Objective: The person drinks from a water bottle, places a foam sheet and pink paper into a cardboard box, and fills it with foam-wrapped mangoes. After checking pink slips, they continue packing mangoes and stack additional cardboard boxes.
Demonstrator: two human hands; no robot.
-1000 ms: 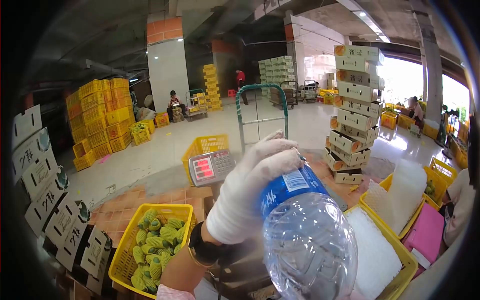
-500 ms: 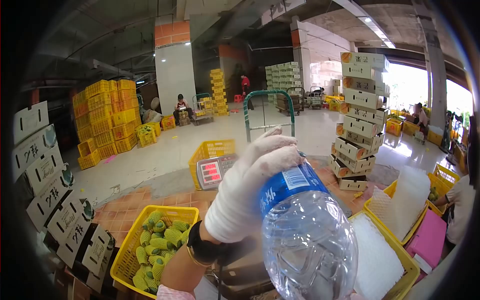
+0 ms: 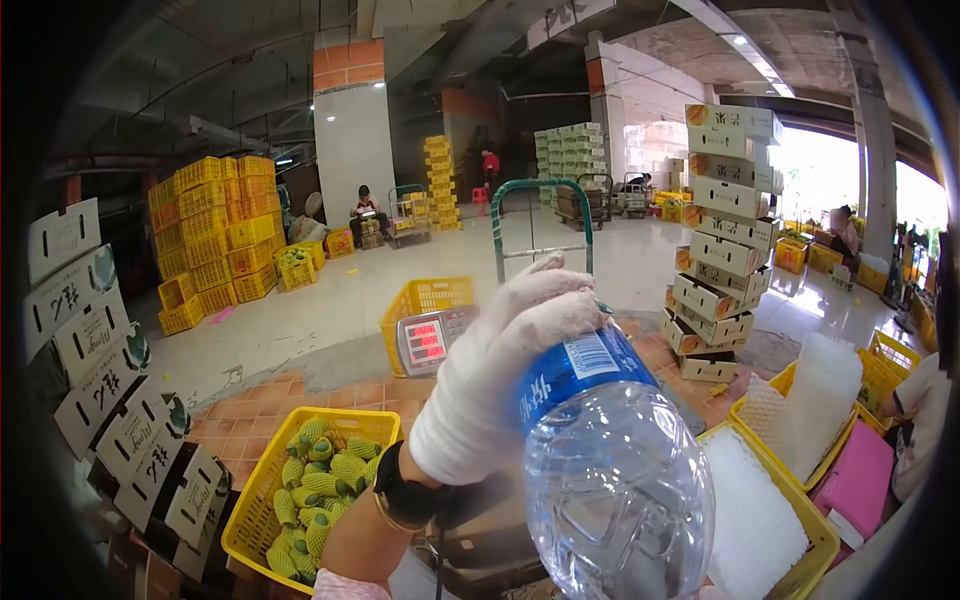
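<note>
My left hand (image 3: pixel 535 325), in a white knit glove with a dark band at the wrist, is raised in front of me. Its fingers wrap round a clear plastic water bottle (image 3: pixel 620 490) with a blue label. The bottle is tilted very close to the camera, its clear part toward the bottom of the view; its neck is out of sight. Below my forearm stands a yellow crate (image 3: pixel 245 510) of green mangoes (image 3: pixel 320 485) in yellow-green foam nets. My right hand is not in view.
A scale with a red display (image 3: pixel 428 340) stands ahead by a green-handled trolley (image 3: pixel 543 185). Carton stacks rise at left (image 3: pixel 105 340) and right (image 3: pixel 735 225). At right are a crate of white foam sheets (image 3: pixel 755 510), a pink stack (image 3: pixel 855 475) and a co-worker's sleeve (image 3: pixel 925 400).
My left hand and the bottle stay almost still. The background has shifted slightly to the right, and the co-worker's arm at the far right has moved.
</note>
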